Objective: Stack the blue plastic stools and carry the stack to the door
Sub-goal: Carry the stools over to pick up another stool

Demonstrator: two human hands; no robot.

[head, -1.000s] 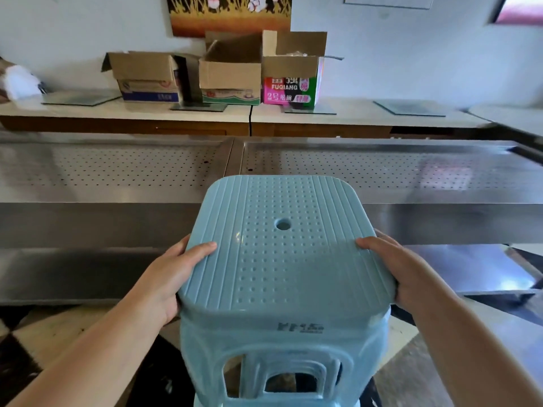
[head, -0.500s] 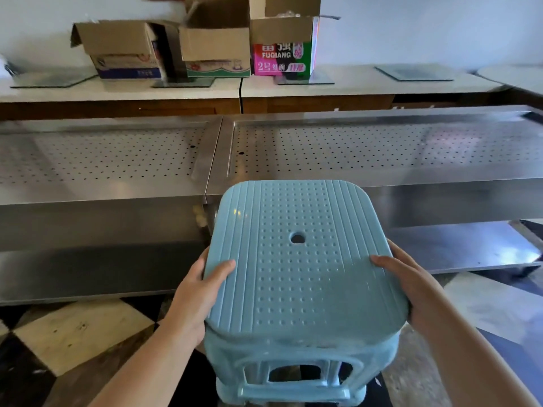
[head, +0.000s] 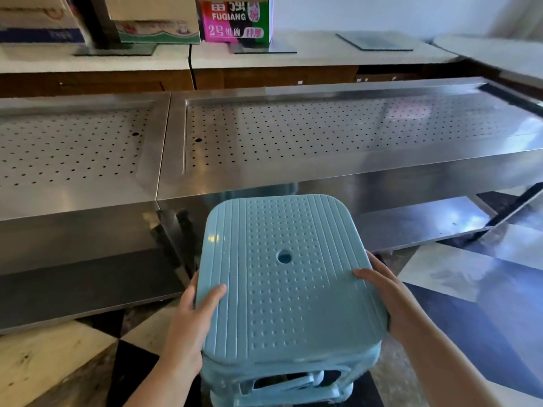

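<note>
Down goes the blue stool (head: 282, 277), sinking from mid-frame toward 6 o'clock over the last second and drifting a touch to the right. Both hands ride down with it, the left hand (head: 191, 321) at the seat's 8 o'clock edge, the right hand (head: 382, 292) at its 4 o'clock edge. The steel counter (head: 293, 136) now fills the middle, the cardboard boxes (head: 235, 19) are cropped at 12 o'clock, and a second stool rim (head: 282, 398) shows beneath.

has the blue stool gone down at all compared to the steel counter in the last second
Yes. The blue stool, held by the left hand and right hand, has dropped: its seat covered the steel counter top's front edge before, now sits below it.
</note>
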